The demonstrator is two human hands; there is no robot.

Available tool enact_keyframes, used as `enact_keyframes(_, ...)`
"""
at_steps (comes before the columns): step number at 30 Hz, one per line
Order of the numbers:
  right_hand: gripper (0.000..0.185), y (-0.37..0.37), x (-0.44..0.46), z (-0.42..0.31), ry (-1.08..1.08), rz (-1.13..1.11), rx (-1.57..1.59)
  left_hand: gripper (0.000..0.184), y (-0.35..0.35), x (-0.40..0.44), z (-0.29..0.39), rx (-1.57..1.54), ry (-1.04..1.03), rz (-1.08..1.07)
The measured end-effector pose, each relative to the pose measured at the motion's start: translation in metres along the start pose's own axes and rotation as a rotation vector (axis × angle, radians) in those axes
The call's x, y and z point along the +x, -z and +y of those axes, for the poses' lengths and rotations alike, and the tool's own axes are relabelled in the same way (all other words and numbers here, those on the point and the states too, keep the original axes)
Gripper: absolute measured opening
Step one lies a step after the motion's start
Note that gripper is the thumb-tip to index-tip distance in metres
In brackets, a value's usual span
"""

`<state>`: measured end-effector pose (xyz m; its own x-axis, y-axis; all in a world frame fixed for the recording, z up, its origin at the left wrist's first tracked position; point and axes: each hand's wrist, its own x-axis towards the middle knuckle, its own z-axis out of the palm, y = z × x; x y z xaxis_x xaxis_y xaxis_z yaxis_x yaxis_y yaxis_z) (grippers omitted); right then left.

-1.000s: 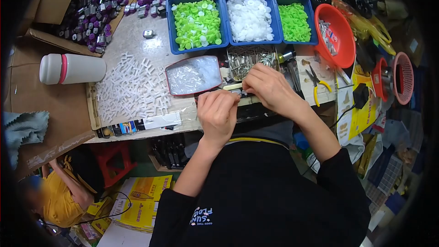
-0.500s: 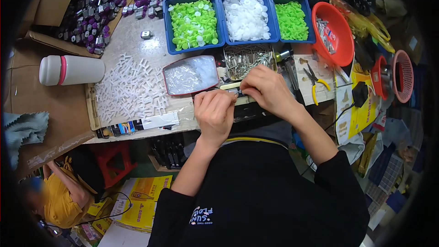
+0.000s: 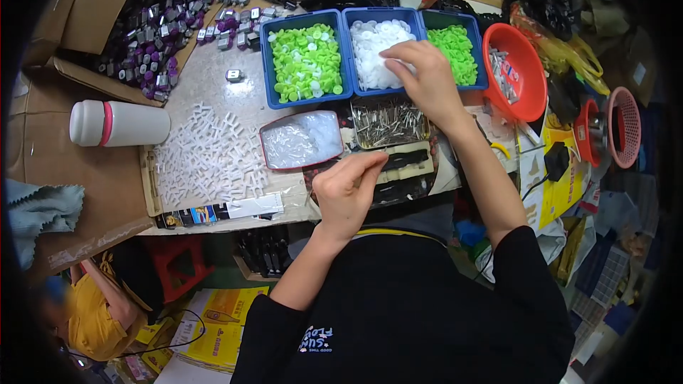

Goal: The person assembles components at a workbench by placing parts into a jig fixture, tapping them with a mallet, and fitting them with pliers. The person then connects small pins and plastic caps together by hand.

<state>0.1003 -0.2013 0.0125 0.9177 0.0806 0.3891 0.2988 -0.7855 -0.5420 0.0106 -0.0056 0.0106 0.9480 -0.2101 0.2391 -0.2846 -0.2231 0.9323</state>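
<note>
My right hand [image 3: 427, 82] hovers over the blue bin of white discs [image 3: 373, 50], thumb and forefinger apart, nothing visible between them. Low over the table's front edge, my left hand [image 3: 347, 192] is pinched; whatever its fingertips hold is too small to make out. Just right of it lies a pale fixture with black parts [image 3: 405, 161]. Behind the fixture sits a tray of metal pins [image 3: 390, 125]. A red-rimmed tray [image 3: 302, 141] holds clear plastic and a pale substance. Green pieces fill the bins on either side [image 3: 306, 64] of the white discs.
White plastic pieces [image 3: 210, 156] are spread on the left, beside a white bottle [image 3: 124, 124]. Purple-and-grey parts [image 3: 153, 46] fill a carton at the back left. A red basin [image 3: 530, 75] and yellow-handled pliers [image 3: 500, 149] are at the right. Another person [image 3: 99, 313] is at lower left.
My right hand has left my left hand and moved forward to the white discs, its fingers parting. My left hand remains near the front edge. The view has tilted, showing the bins lower.
</note>
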Motion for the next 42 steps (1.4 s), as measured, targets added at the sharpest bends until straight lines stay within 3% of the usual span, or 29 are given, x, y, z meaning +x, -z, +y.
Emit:
enact_keyframes(5,0.012,-0.017,0.005,-0.015,-0.003,0.017,-0.046,0.01,0.008,-0.009,-0.006,-0.035,0.16,0.05)
enact_keyframes(11,0.012,-0.033,0.005,-0.013,-0.084,-0.04,-0.174,0.01,0.009,-0.008,-0.013,-0.068,0.164,0.065)
enact_keyframes(14,0.009,-0.035,0.009,-0.008,-0.029,0.055,-0.16,0.011,0.007,-0.006,-0.014,-0.081,0.15,0.062)
enact_keyframes(16,0.01,-0.032,0.01,-0.008,-0.223,0.094,0.15,0.011,0.008,-0.006,-0.014,-0.101,0.168,0.064)
enact_keyframes(19,0.013,-0.025,0.011,-0.007,-0.307,0.035,0.203,0.01,0.006,-0.007,-0.017,-0.143,0.197,0.063)
enact_keyframes(25,0.013,-0.034,0.021,-0.006,-0.028,-0.066,-0.035,0.009,0.004,-0.005,-0.017,-0.176,0.204,0.062)
enact_keyframes(32,0.015,-0.037,0.017,-0.023,-0.221,-0.112,0.038,0.009,0.004,-0.005,-0.019,-0.19,0.216,0.078)
enact_keyframes(35,0.013,-0.036,0.011,-0.025,-0.269,-0.07,0.173,0.012,0.004,-0.004,-0.018,-0.261,0.268,0.085)
enact_keyframes(37,0.011,-0.029,0.001,-0.029,-0.208,0.103,0.21,0.015,0.005,-0.004,-0.017,-0.3,0.282,0.086)
enact_keyframes(42,0.011,-0.006,-0.061,-0.054,-0.66,-0.228,1.084,0.02,0.006,-0.004,-0.015,-0.562,0.355,0.086)
